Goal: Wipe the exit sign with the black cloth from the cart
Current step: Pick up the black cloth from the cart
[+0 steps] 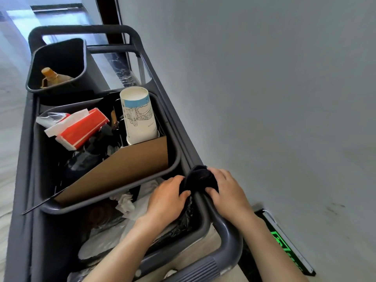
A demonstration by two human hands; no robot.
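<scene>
Both hands, left hand (166, 198) and right hand (227, 192), close around the black cloth (200, 178) on the cart (230, 231) rail; exit sign (284, 243) low on the wall beside it. Risk: cloth snagging the rail.

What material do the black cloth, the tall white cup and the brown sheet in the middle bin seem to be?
Black cloth: soft matte fabric, bunched between both hands. Cup: probably paper, matte with a printed drawing. Brown sheet: likely cardboard, flat, stiff and dull.
</scene>
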